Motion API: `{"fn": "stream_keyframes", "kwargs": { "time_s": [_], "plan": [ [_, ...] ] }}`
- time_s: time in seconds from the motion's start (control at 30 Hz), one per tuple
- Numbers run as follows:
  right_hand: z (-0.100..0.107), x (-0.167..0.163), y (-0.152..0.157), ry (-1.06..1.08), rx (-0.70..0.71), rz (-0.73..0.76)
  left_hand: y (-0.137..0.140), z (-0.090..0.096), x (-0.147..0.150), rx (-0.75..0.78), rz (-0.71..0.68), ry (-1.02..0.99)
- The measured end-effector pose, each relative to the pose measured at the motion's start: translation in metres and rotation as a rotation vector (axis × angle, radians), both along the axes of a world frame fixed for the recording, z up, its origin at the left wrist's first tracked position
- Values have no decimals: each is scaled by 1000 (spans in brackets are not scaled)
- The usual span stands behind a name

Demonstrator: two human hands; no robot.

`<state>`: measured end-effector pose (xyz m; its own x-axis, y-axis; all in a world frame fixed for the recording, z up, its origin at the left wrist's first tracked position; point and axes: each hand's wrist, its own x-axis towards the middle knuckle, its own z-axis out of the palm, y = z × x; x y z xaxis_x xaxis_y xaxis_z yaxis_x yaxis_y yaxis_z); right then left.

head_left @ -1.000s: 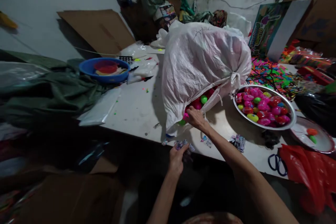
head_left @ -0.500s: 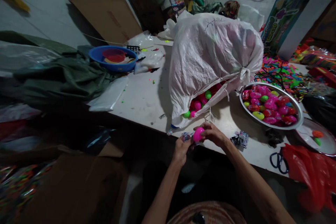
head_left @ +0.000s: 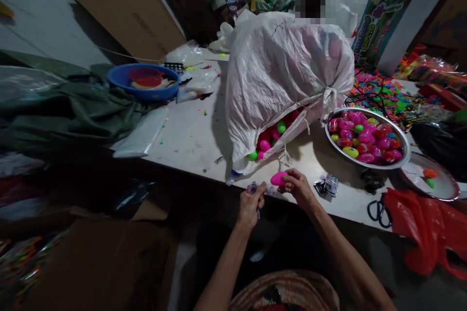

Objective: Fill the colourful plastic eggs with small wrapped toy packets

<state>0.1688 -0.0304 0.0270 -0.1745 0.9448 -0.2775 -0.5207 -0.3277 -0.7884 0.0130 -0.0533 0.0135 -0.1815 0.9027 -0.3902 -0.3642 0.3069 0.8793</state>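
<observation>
My right hand (head_left: 299, 187) pinches a bright pink plastic egg (head_left: 279, 178) just above the table's front edge. Beside it on the left, my left hand (head_left: 250, 206) is closed around small printed plastic wrappers (head_left: 252, 187); how many is hidden by the fingers. A short gap separates the egg from the left fingertips. Behind both hands slumps a large white woven sack (head_left: 280, 68), with pink, red and green eggs (head_left: 264, 145) showing at its opening. To the right lies a small pile of printed wrappers (head_left: 330, 185). A metal bowl (head_left: 368, 164) holds many coloured eggs in printed wraps.
Dark-handled scissors (head_left: 379, 214) and a red plastic bag (head_left: 412, 223) lie at the right front edge. A plate (head_left: 447, 189) carries an orange and a green piece. A blue basin (head_left: 134, 92) and clear plastic bags (head_left: 142, 131) sit left. A person's blurred head shows behind the sack.
My hands have moved apart: the egg, which was against the left hand's wrappers, is now held away in my right hand and turned sideways. The camera view has shifted slightly right.
</observation>
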Motion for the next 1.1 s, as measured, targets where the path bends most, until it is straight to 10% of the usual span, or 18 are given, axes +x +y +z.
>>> {"fn": "stream_keyframes", "kwargs": {
  "time_s": [0.57,1.1],
  "plan": [
    [9,1,-27,-654,288,-135,0,-7,8,-60,-33,49],
    [-10,-7,-32,-214,46,-176,6,4,36,-64,-62,-334]
  ]
}}
